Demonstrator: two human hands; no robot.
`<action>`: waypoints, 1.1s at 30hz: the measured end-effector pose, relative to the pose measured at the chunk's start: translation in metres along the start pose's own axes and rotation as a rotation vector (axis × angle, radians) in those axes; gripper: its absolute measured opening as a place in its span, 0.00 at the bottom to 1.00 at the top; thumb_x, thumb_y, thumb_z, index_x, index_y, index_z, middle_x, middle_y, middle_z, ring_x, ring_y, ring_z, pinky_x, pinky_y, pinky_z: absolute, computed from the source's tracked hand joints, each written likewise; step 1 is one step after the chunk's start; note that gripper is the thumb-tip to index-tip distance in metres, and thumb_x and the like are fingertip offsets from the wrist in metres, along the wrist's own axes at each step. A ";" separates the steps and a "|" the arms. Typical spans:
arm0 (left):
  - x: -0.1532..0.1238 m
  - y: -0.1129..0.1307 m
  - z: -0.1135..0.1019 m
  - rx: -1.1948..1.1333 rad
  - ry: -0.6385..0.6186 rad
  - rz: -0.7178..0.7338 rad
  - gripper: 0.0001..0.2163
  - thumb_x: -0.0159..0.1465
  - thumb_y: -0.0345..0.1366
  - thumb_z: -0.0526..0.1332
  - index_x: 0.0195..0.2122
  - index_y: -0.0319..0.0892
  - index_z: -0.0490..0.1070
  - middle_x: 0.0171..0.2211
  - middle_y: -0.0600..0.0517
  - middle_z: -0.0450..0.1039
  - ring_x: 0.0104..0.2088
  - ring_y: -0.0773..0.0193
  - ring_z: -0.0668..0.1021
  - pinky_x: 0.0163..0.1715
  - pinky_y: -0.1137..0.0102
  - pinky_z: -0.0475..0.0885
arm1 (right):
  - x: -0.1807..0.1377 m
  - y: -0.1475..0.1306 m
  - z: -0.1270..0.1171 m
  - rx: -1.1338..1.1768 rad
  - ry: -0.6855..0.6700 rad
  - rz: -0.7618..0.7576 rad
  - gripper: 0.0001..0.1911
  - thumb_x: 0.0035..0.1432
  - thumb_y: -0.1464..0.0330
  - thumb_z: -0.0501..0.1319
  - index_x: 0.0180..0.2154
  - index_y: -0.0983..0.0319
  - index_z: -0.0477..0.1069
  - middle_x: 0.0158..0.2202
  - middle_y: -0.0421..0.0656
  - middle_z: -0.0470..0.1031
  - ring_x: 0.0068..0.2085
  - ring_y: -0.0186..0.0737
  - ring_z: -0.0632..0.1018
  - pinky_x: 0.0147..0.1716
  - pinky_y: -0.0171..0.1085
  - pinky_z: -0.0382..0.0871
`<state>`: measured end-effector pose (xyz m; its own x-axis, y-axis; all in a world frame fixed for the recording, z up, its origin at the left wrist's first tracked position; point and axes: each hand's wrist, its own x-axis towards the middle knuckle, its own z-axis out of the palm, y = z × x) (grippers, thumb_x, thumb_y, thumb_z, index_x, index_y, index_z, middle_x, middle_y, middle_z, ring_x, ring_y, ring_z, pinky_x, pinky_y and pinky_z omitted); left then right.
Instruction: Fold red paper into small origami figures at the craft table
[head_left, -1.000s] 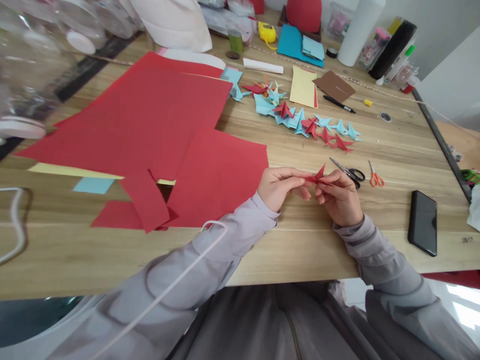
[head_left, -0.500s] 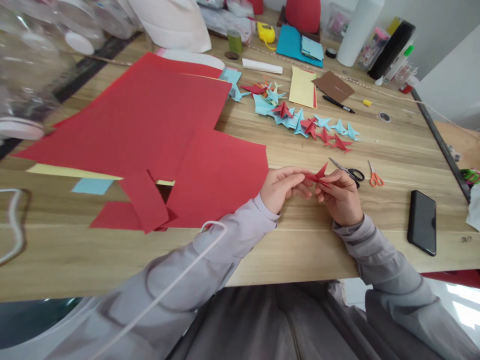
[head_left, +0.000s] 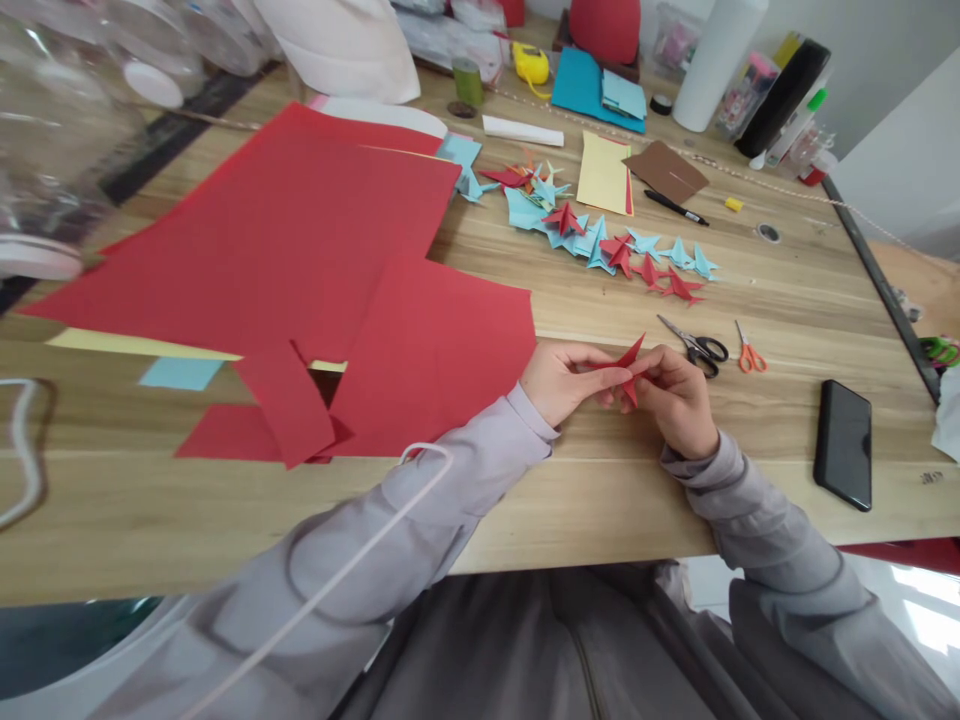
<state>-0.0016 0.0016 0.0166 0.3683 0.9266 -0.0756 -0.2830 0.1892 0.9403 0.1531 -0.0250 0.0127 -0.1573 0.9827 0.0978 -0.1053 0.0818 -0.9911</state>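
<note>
A small folded red paper crane (head_left: 629,358) is held between both hands, above the table in front of me. My left hand (head_left: 564,380) pinches its left part between thumb and fingers. My right hand (head_left: 679,398) grips its right side with the fingertips, which hide some of the folds. One pointed end sticks up and another points down between the hands. Beyond them lies a row of finished red and blue paper cranes (head_left: 600,245). To the left, large red paper sheets (head_left: 450,345) reach almost to my left wrist.
Black-handled scissors (head_left: 703,352) and small orange scissors (head_left: 752,358) lie right of my hands, with a black phone (head_left: 844,445) nearer the edge. Cut red strips (head_left: 289,405) lie at left. Behind are a pen (head_left: 676,207), yellow paper (head_left: 602,175), a tape measure (head_left: 531,64) and a white bottle (head_left: 716,70).
My left thumb has moved right, onto the paper crane. The crane has turned, so one point now hangs downward. My right hand has shifted slightly left and uncovered more of the black scissors.
</note>
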 end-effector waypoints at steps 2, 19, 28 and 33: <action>0.000 0.000 0.000 0.008 0.010 -0.022 0.13 0.44 0.40 0.74 0.24 0.36 0.77 0.19 0.51 0.75 0.17 0.68 0.73 0.22 0.70 0.72 | 0.001 -0.001 0.000 0.011 0.018 0.012 0.07 0.51 0.70 0.64 0.30 0.60 0.65 0.23 0.37 0.75 0.21 0.31 0.74 0.20 0.32 0.68; 0.004 0.003 -0.008 -0.001 -0.132 -0.122 0.11 0.49 0.38 0.71 0.24 0.34 0.75 0.16 0.51 0.73 0.17 0.69 0.74 0.20 0.74 0.70 | 0.002 -0.003 -0.002 0.084 -0.100 0.140 0.10 0.55 0.64 0.63 0.36 0.62 0.67 0.25 0.39 0.76 0.25 0.34 0.76 0.23 0.34 0.73; 0.004 0.000 -0.010 0.066 -0.221 -0.119 0.13 0.53 0.40 0.69 0.23 0.34 0.72 0.19 0.48 0.75 0.16 0.70 0.73 0.17 0.75 0.68 | 0.002 -0.002 -0.004 0.211 -0.137 0.256 0.10 0.52 0.67 0.63 0.35 0.60 0.62 0.23 0.37 0.75 0.23 0.35 0.76 0.18 0.31 0.71; 0.003 0.000 -0.007 0.082 -0.145 -0.117 0.15 0.50 0.42 0.71 0.20 0.36 0.69 0.16 0.52 0.72 0.14 0.70 0.72 0.15 0.76 0.66 | 0.002 -0.004 -0.005 0.142 -0.106 0.262 0.13 0.54 0.62 0.62 0.38 0.59 0.62 0.21 0.36 0.75 0.20 0.35 0.75 0.17 0.32 0.70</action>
<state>-0.0071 0.0064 0.0144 0.5201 0.8420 -0.1430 -0.1595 0.2603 0.9523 0.1582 -0.0223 0.0166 -0.2980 0.9438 -0.1431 -0.1825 -0.2035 -0.9619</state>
